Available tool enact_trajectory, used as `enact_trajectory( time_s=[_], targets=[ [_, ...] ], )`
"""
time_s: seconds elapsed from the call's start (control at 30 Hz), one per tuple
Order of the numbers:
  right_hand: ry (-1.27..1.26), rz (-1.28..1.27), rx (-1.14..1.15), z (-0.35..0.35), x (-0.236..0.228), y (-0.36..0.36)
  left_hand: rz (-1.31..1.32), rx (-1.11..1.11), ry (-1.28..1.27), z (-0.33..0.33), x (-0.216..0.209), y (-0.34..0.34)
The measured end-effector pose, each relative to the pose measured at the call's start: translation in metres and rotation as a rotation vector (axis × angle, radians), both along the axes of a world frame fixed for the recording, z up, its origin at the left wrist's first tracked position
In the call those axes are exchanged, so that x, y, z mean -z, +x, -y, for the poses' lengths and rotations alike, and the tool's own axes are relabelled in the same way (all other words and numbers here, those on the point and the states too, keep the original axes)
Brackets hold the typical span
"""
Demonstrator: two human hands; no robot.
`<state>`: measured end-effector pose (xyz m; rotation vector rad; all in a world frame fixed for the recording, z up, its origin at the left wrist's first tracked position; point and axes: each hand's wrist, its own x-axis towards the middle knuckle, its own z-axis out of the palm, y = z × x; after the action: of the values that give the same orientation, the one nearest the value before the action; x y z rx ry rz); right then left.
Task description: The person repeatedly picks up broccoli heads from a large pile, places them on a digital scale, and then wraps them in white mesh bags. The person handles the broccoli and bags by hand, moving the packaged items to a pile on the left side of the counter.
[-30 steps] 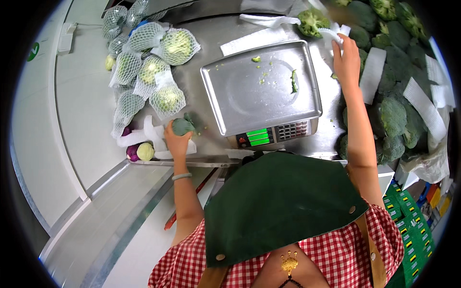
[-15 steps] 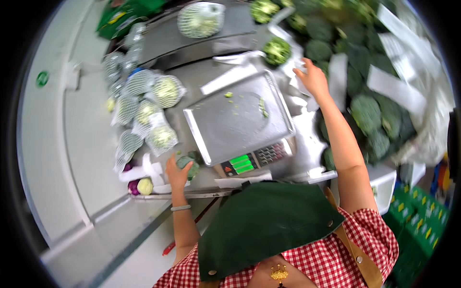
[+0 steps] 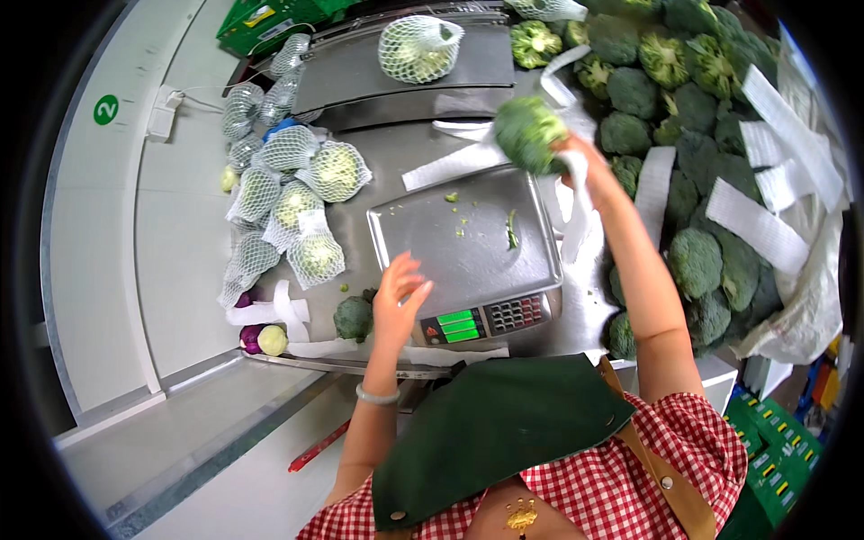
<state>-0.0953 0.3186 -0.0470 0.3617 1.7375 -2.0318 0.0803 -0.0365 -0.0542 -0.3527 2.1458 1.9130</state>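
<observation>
My right hand (image 3: 583, 164) grips a green broccoli head (image 3: 529, 135), holding it over the far right corner of the weighing scale's metal tray (image 3: 450, 256). A white foam strip (image 3: 576, 202) hangs down beside that hand; whether the fingers hold it too I cannot tell. With fingers apart and nothing in them, my left hand (image 3: 400, 292) hovers at the tray's near left edge. A smaller broccoli head (image 3: 353, 319) rests on the metal counter just left of it. Green crumbs and a thin stem piece (image 3: 512, 230) lie on the tray.
Cauliflowers in white foam nets (image 3: 295, 205) cluster on the left. Another netted one (image 3: 420, 49) sits on a flat metal machine (image 3: 405, 76) at the back. A large broccoli pile (image 3: 693, 180) with foam strips fills the right. Purple onions (image 3: 250, 338) lie near the front left edge.
My right hand has taken hold of a broccoli head and brought it toward the tray. My left hand has let go of the smaller broccoli and moved right.
</observation>
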Motion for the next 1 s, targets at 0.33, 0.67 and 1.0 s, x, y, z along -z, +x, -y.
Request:
enact_trajectory(
  time_s=[0.33,0.67,1.0],
  targets=[
    [1.044,-0.095,-0.496,0.029,-0.045,0.148,-0.314,0.221,-0.436,-0.045,-0.015,-0.044],
    [0.684,-0.324,-0.141,0.047,-0.067,0.171,-0.508,0.253,-0.463,-0.038,-0.038,-0.062],
    [-0.255,-0.413,-0.041,0.150,-0.115,0.122,-0.255,0.212,1.340,0.044,-0.089,-0.072]
  ],
)
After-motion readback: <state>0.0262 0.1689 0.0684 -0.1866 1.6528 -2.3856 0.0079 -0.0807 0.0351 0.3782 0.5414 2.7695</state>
